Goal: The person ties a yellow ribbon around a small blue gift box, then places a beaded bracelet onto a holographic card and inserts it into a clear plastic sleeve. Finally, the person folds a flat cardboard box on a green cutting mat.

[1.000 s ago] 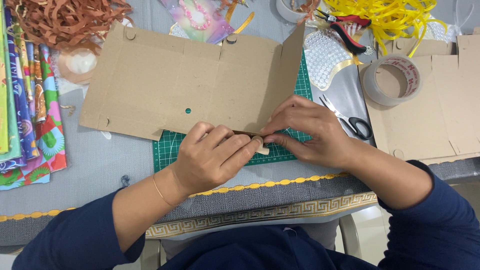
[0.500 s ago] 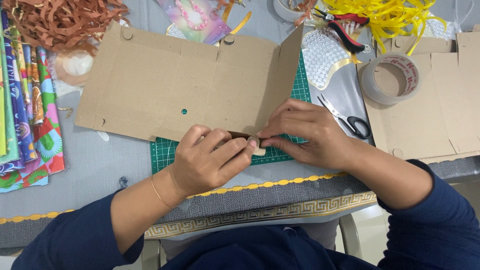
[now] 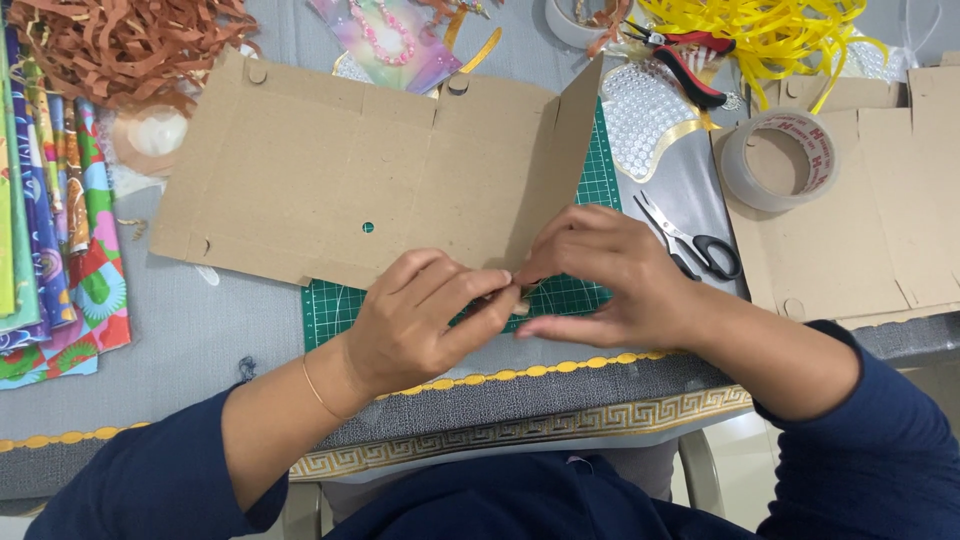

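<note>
Clearly mid-work, not near done. Left hand (image 3: 425, 320) and right hand (image 3: 605, 275) meet fingertip to fingertip over the green cutting mat (image 3: 590, 180), close to the near edge of the surface (image 3: 200, 350), pinching a small pale piece (image 3: 519, 299) between them. Fingers of both hands narrow, closed on that piece; too small and too covered to tell what kind of thing, or whether already stuck to anything.

Just beyond the hands lies the flattened cardboard box blank (image 3: 340, 190), spread across the middle of the surface, its right flap (image 3: 565, 160) folded upright, the other panels flat. One small round hole (image 3: 368, 227) punched through the near panel. No decoration, tape or paper visible on the cardboard, so covering or assembling looks barely begun, as a judgement.

Supplies all lying untouched: scissors (image 3: 690, 245) just right of the right hand, roll of brown tape (image 3: 780, 160) on a second cardboard sheet (image 3: 880, 220) toward the right edge, red-handled pliers (image 3: 685, 65) and yellow ribbon strips (image 3: 770, 40) at the far right corner, brown shredded paper (image 3: 120, 40) at the far left corner, patterned wrapping papers (image 3: 55, 230) along the left edge.
</note>
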